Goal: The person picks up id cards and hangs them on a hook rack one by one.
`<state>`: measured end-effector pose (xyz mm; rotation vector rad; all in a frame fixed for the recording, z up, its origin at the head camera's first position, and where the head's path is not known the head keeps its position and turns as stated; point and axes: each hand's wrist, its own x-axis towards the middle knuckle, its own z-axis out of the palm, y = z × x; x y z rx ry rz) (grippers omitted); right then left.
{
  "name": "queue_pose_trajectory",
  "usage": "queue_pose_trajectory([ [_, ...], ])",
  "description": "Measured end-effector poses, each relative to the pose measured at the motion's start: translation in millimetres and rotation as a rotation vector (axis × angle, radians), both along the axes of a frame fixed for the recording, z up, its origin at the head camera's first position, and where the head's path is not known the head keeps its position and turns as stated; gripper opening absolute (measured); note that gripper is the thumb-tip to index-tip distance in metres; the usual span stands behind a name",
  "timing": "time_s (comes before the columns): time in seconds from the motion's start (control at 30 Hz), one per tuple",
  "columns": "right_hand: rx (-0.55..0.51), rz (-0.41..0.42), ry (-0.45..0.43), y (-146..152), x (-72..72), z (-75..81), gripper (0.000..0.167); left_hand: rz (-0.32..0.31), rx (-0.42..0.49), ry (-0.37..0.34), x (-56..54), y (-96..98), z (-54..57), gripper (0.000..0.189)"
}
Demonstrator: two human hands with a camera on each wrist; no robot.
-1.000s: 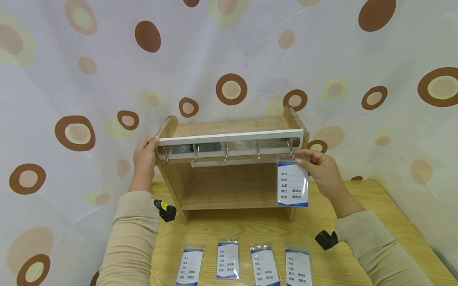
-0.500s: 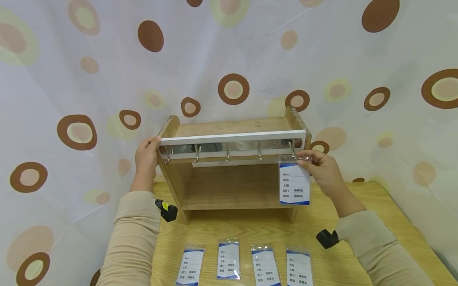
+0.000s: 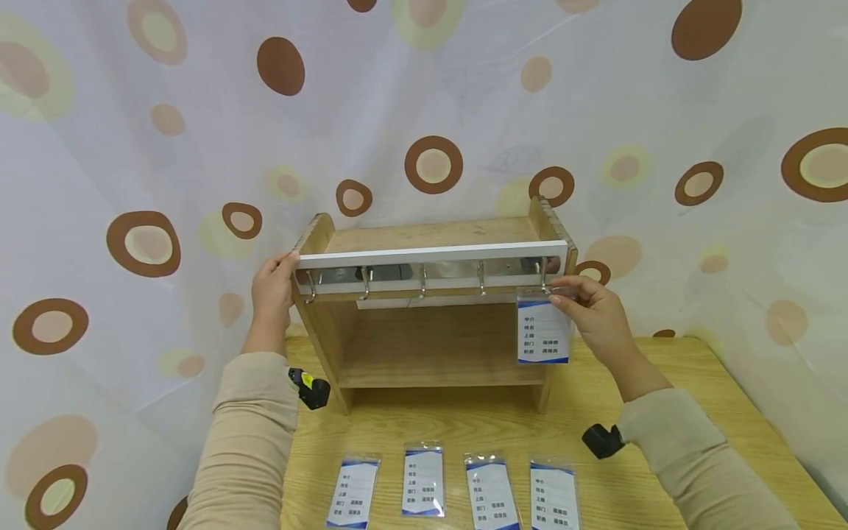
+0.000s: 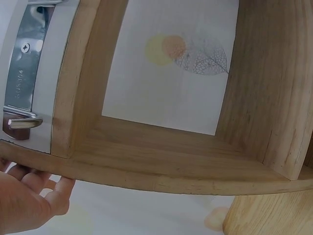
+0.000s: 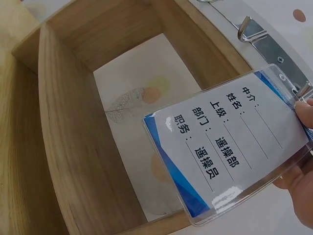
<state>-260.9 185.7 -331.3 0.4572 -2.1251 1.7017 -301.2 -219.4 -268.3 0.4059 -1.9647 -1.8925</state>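
My right hand (image 3: 599, 316) pinches a clear plastic badge holder (image 3: 543, 331) by its top right corner, just under the rightmost hook (image 3: 544, 274) of a white hook rail (image 3: 430, 254). In the right wrist view the badge holder (image 5: 230, 142), with its blue-edged white card, tilts outward. Its holed top edge lies against the hook tip (image 5: 304, 90); whether the hook passes through a hole I cannot tell. My left hand (image 3: 270, 291) holds the left side of the wooden shelf (image 3: 318, 324). Bent fingers (image 4: 58, 196) touch that side board from outside in the left wrist view.
Several more badge holders, such as this one (image 3: 422, 482), lie in a row on the wooden table (image 3: 464, 423) in front of the shelf. Other metal hooks (image 3: 422, 282) along the rail hold nothing. A patterned curtain (image 3: 490, 96) hangs behind.
The lower edge of the badge holder has risen and tipped, so its card looks shorter. My right hand keeps its pinch at the hook, and my left hand stays on the shelf.
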Motion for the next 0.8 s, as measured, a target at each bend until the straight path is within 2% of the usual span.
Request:
queue_pose_trajectory([
  [0.5, 0.008, -0.036, -0.027, 4.8, -5.5, -1.0, 0.018, -0.006, -0.045, 0.000, -1.0, 4.3, 0.8, 0.042],
  [0.8, 0.008, -0.058, -0.028, 7.7, -5.5, -5.1, 0.024, 0.008, -0.053, 0.002, -1.9, 5.2, -0.6, 0.040],
])
